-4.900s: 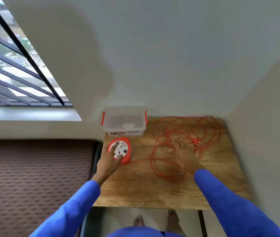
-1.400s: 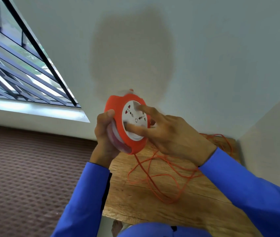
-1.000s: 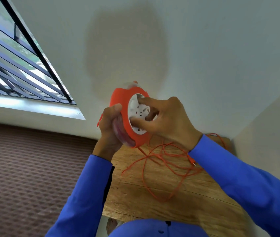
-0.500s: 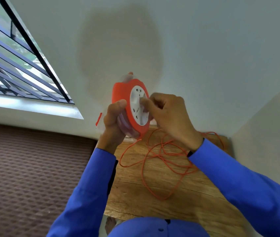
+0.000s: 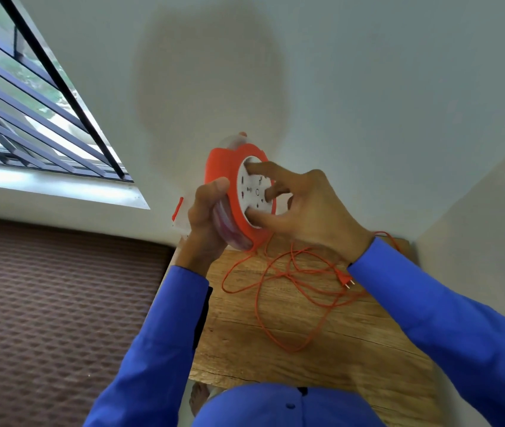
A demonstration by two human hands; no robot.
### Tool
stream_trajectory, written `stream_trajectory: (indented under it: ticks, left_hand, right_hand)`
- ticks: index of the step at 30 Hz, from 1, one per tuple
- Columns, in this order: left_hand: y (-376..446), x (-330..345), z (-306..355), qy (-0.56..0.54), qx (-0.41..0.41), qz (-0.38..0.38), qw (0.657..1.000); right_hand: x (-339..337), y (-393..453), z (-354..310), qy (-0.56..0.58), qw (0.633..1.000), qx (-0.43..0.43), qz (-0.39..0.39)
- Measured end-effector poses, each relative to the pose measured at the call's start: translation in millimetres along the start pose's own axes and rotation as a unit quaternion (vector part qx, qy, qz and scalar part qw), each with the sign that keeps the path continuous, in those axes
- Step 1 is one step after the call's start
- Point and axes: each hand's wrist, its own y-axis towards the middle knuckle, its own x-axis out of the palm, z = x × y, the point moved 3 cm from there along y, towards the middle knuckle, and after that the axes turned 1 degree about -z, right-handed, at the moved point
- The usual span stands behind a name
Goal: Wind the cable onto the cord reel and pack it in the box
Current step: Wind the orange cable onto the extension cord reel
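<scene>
1. The left hand [image 5: 203, 220] is wrapped around the rim of the round orange cord reel [image 5: 225, 177], held above the wooden tabletop's [image 5: 245, 343] far-left corner.
2. The right hand's [image 5: 309, 211] fingertips [image 5: 249, 169] press its white socket face.
3. Thin orange cable [image 5: 288, 306] lies in loose loops across the grainy tabletop, with its plug [image 5: 346, 280] near the right edge.

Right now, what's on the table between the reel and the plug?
Head view: only loose loops of orange cable on the wooden table between the held reel and the plug.
</scene>
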Motion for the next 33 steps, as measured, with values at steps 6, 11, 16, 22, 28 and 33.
stream_trajectory:
  ticks: [6,11,16,22,28,33]
  left_hand:
    - [-4.2,3.2,1.8,0.046,-0.013,0.020,0.999]
    - [-0.6,-2.2,-5.6,0.038,-0.035,0.029,0.998]
    - [-4.0,-5.6,-3.8,0.052,-0.020,-0.003,0.998]
    - [-6.3,-2.2,1.8,-0.013,0.000,0.015,1.000]
    - [-7.0,-4.7,-5.2,-0.056,-0.022,0.030,0.998]
    - [-4.3,-3.6,-5.3,-0.009,-0.018,0.015,1.000]
  right_hand:
    - [-1.7,12.1,-1.2,0.112,0.985,0.116,0.060]
    - [8.9,15.2,12.2,0.171,0.951,0.256,-0.022]
    - [11.9,9.4,8.3,0.140,0.964,0.217,-0.068]
    - [3.8,-8.5,-11.4,-0.065,0.994,-0.087,-0.024]
    - [1.8,-5.7,-6.4,-0.145,0.978,-0.123,-0.090]
    - [1.2,4.6,0.0,0.017,0.999,0.023,-0.045]
